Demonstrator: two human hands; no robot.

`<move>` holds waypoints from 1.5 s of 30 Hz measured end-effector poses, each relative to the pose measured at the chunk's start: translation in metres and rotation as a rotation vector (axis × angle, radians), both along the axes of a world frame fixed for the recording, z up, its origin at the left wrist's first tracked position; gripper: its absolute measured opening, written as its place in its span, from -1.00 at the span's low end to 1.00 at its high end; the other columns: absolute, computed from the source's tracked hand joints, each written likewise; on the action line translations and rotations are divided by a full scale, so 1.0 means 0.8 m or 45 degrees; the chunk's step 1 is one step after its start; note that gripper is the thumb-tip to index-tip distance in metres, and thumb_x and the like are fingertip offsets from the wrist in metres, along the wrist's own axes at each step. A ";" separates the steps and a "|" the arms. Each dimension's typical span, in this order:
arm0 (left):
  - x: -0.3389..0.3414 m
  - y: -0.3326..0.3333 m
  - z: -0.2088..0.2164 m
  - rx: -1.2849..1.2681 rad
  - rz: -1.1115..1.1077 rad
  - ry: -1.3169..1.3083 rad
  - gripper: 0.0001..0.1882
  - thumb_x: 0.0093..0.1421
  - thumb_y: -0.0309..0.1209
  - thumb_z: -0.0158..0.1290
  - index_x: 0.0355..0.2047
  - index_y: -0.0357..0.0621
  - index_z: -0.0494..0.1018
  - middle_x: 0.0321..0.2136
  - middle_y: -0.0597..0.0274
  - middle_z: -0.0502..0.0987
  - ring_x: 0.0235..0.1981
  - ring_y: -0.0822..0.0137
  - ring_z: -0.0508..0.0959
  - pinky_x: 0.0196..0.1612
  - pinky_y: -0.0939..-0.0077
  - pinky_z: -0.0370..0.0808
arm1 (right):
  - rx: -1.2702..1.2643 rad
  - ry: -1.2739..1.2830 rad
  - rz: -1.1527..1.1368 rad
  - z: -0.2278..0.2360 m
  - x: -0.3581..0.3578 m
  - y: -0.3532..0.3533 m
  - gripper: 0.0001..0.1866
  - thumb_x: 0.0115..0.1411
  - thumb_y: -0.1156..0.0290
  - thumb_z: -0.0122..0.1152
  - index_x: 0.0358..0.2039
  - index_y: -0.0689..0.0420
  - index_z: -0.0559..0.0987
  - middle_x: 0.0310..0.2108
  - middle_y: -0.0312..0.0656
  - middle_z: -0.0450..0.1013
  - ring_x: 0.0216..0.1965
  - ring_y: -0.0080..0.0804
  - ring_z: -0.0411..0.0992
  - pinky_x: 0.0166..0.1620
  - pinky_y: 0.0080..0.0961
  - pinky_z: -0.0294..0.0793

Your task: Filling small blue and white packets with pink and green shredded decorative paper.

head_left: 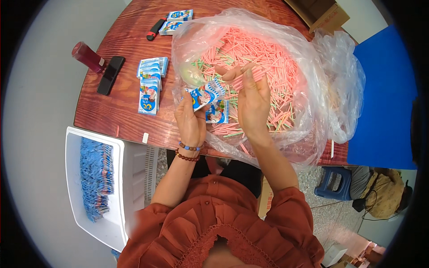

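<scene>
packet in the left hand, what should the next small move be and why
Probably bring the pink sticks in the right hand toward the packet: they are gathered in a small bunch, and the left hand holds the packet close by, one end turned toward them. Whether that end is open, I can't tell.

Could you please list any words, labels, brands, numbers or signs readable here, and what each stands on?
I copy no printed wording, only its place.
Packet in the left hand: lettering.
Overlapping packets on the table: similar lettering.
Small packs farther back: similar lettering.
Dark red bottle: pale label, too small to read.
Cardboard box, upper right, and carton below the table: reddish print, too blurred to read.
</scene>
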State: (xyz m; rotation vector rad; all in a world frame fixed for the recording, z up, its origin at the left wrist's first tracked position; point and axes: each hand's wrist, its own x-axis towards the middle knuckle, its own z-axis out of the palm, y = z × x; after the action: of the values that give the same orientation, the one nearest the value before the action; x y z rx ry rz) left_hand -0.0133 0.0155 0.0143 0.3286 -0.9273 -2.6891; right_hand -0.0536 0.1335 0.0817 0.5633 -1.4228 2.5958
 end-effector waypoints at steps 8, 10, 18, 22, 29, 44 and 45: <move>0.004 0.005 0.012 -0.050 0.094 0.049 -0.69 0.39 -0.26 -0.11 -0.20 -0.28 0.49 -0.29 0.24 0.58 -0.32 0.51 0.56 -0.28 0.58 0.53 | 0.291 0.060 -0.067 0.007 0.013 -0.028 -0.80 0.44 0.32 -0.24 -0.16 0.15 0.34 -0.16 0.01 0.52 0.21 -0.13 0.27 0.28 -0.18 0.11; 0.004 0.010 0.011 -0.044 0.097 0.059 -0.69 0.40 -0.27 -0.11 -0.20 -0.28 0.48 -0.28 0.24 0.58 -0.32 0.51 0.55 -0.28 0.58 0.53 | 0.337 0.080 -0.093 0.004 0.014 -0.034 -0.79 0.45 0.31 -0.25 -0.14 0.15 0.33 -0.12 0.04 0.52 0.27 -0.13 0.20 0.31 -0.18 0.05; -0.006 0.010 0.004 0.148 0.123 0.124 -0.65 0.41 -0.21 -0.15 -0.10 -0.26 0.44 -0.20 0.18 0.56 -0.21 0.40 0.55 -0.13 0.49 0.51 | 0.859 0.225 -0.279 -0.028 0.021 -0.035 -0.60 0.42 0.21 -0.19 0.13 0.17 0.34 0.28 0.02 0.17 0.40 -0.12 -0.10 0.37 -0.14 -0.17; -0.012 -0.010 -0.019 0.402 0.002 0.108 -0.56 0.40 -0.13 -0.17 0.10 -0.20 0.30 0.01 0.17 0.46 -0.02 0.29 0.48 0.07 0.31 0.43 | 0.711 0.300 -0.061 -0.029 0.007 -0.034 -0.51 0.38 0.18 -0.09 0.22 0.17 0.29 0.33 0.02 0.08 0.39 -0.09 -0.09 0.37 -0.15 -0.17; 0.000 -0.056 -0.023 0.324 -0.004 0.282 -0.60 0.40 -0.18 -0.16 0.08 -0.20 0.32 0.01 0.18 0.47 0.02 0.28 0.47 0.13 0.22 0.40 | 0.890 0.141 0.036 -0.022 0.004 -0.061 -0.44 0.22 0.39 0.20 0.21 0.20 0.31 0.08 -0.07 0.34 0.03 -0.35 0.40 0.05 -0.46 0.39; 0.047 -0.148 -0.045 -0.772 0.631 -0.281 -0.51 0.31 -0.40 0.00 0.19 -0.30 0.17 0.05 0.09 0.33 0.06 0.31 0.35 0.11 0.46 0.30 | 1.381 -0.053 0.378 -0.094 -0.062 -0.193 -0.69 0.22 0.29 0.15 -0.41 0.33 0.57 -0.52 -0.11 0.55 -0.54 -0.45 0.54 -0.57 -0.50 0.47; 0.048 -0.151 -0.053 -0.772 0.625 -0.295 -0.51 0.31 -0.40 0.00 0.19 -0.30 0.17 0.05 0.09 0.33 0.06 0.31 0.35 0.11 0.46 0.30 | 1.384 -0.066 0.382 -0.093 -0.059 -0.189 -0.71 0.22 0.28 0.14 -0.42 0.31 0.57 -0.51 -0.09 0.56 -0.53 -0.42 0.54 -0.52 -0.46 0.48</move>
State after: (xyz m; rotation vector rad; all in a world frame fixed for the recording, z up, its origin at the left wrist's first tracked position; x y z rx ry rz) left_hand 0.0249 -0.1052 -0.0283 0.6350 -1.4455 -1.8514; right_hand -0.1004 -0.0175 0.0071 0.8396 -2.8967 1.7662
